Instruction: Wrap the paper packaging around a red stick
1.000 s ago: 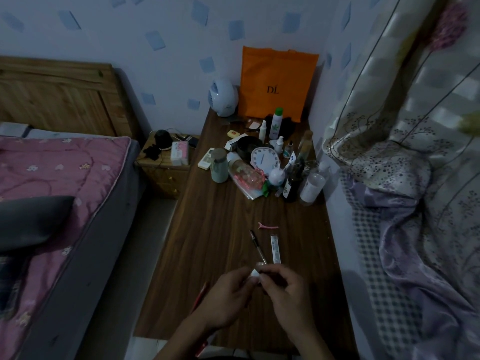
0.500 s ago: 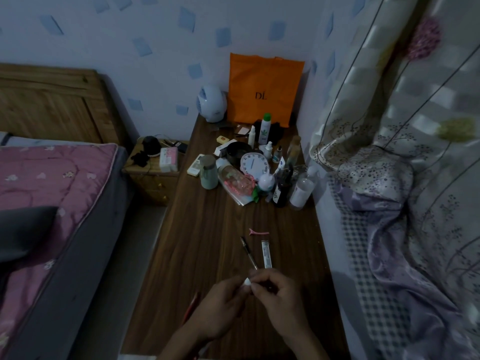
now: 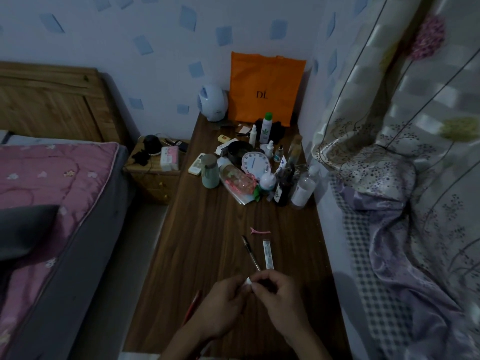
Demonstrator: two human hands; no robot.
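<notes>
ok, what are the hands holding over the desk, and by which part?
Both hands, left and right, pinch one small white object between their fingertips. It is too small to tell which part they grip.

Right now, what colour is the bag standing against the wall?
Orange bag, with dark "DL" lettering; head view.

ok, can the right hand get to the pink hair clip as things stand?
Probably yes: the pink hair clip lies on bare table just past the pen, nothing covering it. But the right hand is busy pinching a small white piece.
</notes>
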